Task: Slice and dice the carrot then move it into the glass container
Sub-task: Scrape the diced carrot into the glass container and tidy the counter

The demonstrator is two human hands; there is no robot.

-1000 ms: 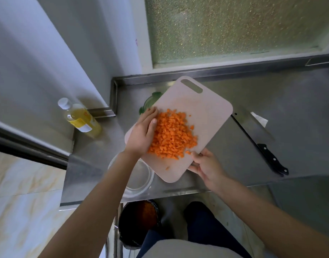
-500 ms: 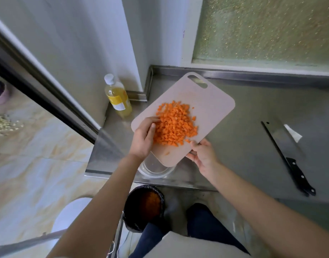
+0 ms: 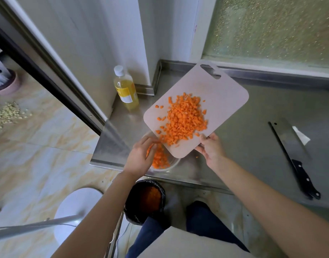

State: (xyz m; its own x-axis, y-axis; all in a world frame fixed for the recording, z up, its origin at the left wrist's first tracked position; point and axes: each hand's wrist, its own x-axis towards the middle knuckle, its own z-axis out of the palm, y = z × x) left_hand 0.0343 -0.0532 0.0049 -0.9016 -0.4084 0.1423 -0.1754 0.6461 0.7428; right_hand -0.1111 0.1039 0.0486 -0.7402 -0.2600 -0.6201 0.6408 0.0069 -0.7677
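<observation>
Covering the middle of a pale board (image 3: pixel 221 97): carrot (image 3: pixel 182 118), small orange dice, loose heap, a few strays toward the left edge. More of the dice already lie in the container (image 3: pixel 173 163), clear glass, on the near left corner of the counter (image 3: pixel 252 127), partly under the board's low corner.

Counter is dull steel with a raised back lip. Knife (image 3: pixel 293 155) lies well apart to the right, blade beside a paper scrap (image 3: pixel 301 136). Bottle (image 3: pixel 125 90) of yellow liquid stands upright at the back left corner. Frosted window (image 3: pixel 271 28) behind; marbled tile floor (image 3: pixel 39 146) to the left; black bin (image 3: pixel 145 200) below the counter edge.

Left hand (image 3: pixel 139 157) hangs over the container, fingers loosely spread, tips at the board's edge. Right hand (image 3: pixel 211 148) pinches the board's near edge, thumb on top, holding it tilted.
</observation>
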